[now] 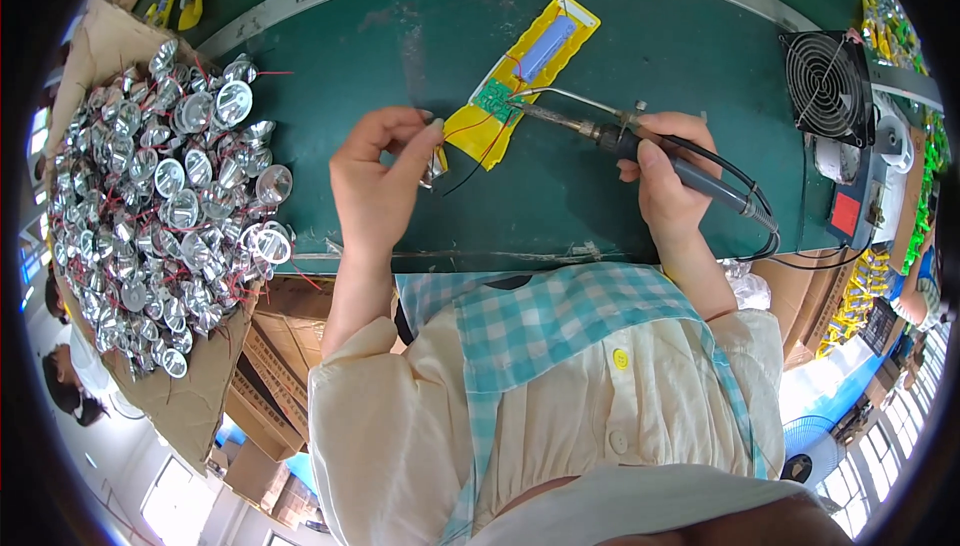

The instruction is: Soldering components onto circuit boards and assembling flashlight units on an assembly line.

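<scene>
My left hand [378, 171] pinches a small shiny reflector cup [433, 168], mostly hidden by the fingers, with red wire running from it toward a green circuit board [494, 99]. That board sits in a long yellow plastic casing [487, 143], lying diagonally on the green bench. Farther up the casing rests a blue cylindrical battery [547, 49]. My right hand [668, 171] grips a soldering iron [712, 186] with a thin metal solder-feed tube [580, 98] alongside. The iron's tip is at the board, touching or just above it. A loose black wire dangles beside the casing's near end.
At the left, a cardboard box [185, 416] is heaped with silver reflector cups [180, 208] trailing red wires. A black fan [826, 86] stands at the bench's right, near a soldering station [850, 208]. The iron's black cable [770, 236] loops along the right side.
</scene>
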Demonstrator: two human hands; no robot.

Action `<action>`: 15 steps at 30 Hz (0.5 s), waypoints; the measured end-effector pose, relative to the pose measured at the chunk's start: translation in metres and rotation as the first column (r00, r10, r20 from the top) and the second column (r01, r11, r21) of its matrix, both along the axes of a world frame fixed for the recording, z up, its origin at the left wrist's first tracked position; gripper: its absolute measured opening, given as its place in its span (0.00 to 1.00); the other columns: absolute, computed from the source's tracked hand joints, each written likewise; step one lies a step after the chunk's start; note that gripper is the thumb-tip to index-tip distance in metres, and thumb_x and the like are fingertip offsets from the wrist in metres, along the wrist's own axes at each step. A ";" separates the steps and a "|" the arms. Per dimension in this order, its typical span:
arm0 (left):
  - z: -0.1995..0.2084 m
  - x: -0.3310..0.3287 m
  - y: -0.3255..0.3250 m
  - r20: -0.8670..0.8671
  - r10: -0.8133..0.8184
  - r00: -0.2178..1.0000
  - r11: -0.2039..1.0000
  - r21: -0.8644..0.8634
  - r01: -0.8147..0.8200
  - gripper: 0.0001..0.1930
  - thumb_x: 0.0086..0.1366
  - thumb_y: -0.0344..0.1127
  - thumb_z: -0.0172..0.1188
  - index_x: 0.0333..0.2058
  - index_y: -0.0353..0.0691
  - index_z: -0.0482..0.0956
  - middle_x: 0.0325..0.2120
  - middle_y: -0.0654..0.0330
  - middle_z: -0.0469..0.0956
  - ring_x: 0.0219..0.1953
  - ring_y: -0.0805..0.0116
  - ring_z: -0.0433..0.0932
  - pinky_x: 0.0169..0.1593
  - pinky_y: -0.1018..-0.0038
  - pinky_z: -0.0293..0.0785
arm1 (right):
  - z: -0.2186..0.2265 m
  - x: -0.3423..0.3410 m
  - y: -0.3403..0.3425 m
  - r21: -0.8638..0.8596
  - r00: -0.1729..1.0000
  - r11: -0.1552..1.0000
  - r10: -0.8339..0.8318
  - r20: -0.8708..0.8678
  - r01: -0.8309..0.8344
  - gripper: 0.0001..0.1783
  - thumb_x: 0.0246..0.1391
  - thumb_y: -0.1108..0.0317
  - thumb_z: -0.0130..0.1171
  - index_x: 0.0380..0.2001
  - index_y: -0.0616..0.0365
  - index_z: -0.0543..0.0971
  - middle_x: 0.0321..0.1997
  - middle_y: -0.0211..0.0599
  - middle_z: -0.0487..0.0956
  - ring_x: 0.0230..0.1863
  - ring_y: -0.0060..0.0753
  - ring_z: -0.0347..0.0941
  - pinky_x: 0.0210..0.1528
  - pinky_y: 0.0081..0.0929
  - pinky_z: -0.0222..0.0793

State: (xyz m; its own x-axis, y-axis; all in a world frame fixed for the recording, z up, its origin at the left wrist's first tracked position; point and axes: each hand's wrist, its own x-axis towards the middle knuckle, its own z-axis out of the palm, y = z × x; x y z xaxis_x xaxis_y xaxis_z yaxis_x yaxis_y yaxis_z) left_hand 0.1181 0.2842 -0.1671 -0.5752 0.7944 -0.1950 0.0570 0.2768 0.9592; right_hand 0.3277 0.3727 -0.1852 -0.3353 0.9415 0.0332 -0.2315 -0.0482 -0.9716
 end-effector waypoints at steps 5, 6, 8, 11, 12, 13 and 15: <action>0.002 0.008 0.018 -0.623 -0.179 0.761 0.977 -0.019 0.214 0.02 0.42 0.25 0.57 0.17 0.37 0.73 0.14 0.61 0.67 0.24 0.67 0.64 0.23 0.76 0.61 | 0.002 -0.006 0.000 -0.036 1.000 0.999 0.006 0.026 -0.005 0.10 0.38 0.78 0.52 0.29 0.63 0.69 0.23 0.36 0.71 0.19 0.20 0.68 0.22 0.13 0.66; 0.000 0.007 0.021 -0.685 -0.193 0.702 0.972 -0.034 0.234 0.02 0.41 0.25 0.57 0.17 0.37 0.73 0.16 0.61 0.68 0.26 0.66 0.64 0.26 0.75 0.61 | 0.002 -0.007 0.000 -0.036 1.000 0.999 0.005 0.030 -0.004 0.10 0.38 0.78 0.52 0.29 0.63 0.69 0.23 0.36 0.71 0.19 0.20 0.68 0.22 0.13 0.66; -0.002 0.007 0.023 -0.739 -0.207 0.641 0.966 -0.052 0.252 0.03 0.41 0.25 0.57 0.17 0.36 0.73 0.18 0.61 0.69 0.27 0.65 0.64 0.28 0.74 0.62 | 0.001 -0.009 0.001 -0.009 0.999 1.000 0.019 0.035 -0.019 0.11 0.37 0.78 0.53 0.29 0.63 0.69 0.23 0.36 0.71 0.20 0.20 0.68 0.22 0.14 0.66; -0.006 0.007 0.024 -0.722 -0.200 0.662 0.958 -0.004 0.286 0.03 0.40 0.25 0.57 0.17 0.36 0.72 0.20 0.61 0.70 0.30 0.62 0.64 0.32 0.73 0.62 | 0.000 -0.012 0.002 -0.008 0.998 1.000 0.025 0.062 -0.024 0.11 0.37 0.78 0.53 0.29 0.63 0.69 0.23 0.35 0.71 0.20 0.20 0.68 0.22 0.14 0.66; -0.007 0.007 0.024 -0.725 -0.201 0.659 0.957 -0.002 0.290 0.03 0.40 0.25 0.57 0.16 0.36 0.72 0.20 0.61 0.70 0.30 0.62 0.65 0.32 0.73 0.62 | 0.000 -0.013 0.002 -0.009 0.998 1.000 0.025 0.064 -0.025 0.11 0.37 0.78 0.53 0.29 0.63 0.69 0.23 0.35 0.71 0.20 0.20 0.68 0.22 0.14 0.66; -0.007 0.006 0.024 -0.728 -0.201 0.656 0.956 0.000 0.294 0.03 0.40 0.24 0.57 0.16 0.36 0.72 0.21 0.61 0.71 0.30 0.62 0.65 0.33 0.73 0.62 | 0.000 -0.013 0.002 -0.014 0.997 0.999 0.031 0.075 -0.030 0.11 0.37 0.78 0.53 0.29 0.63 0.69 0.23 0.35 0.71 0.20 0.20 0.68 0.23 0.14 0.66; -0.008 0.006 0.024 -0.726 -0.202 0.657 0.956 -0.001 0.292 0.03 0.40 0.24 0.57 0.16 0.36 0.72 0.21 0.61 0.71 0.30 0.62 0.65 0.32 0.73 0.62 | 0.000 -0.014 0.002 -0.021 0.996 0.999 0.036 0.087 -0.034 0.11 0.37 0.78 0.53 0.29 0.63 0.69 0.24 0.35 0.71 0.21 0.20 0.68 0.23 0.14 0.66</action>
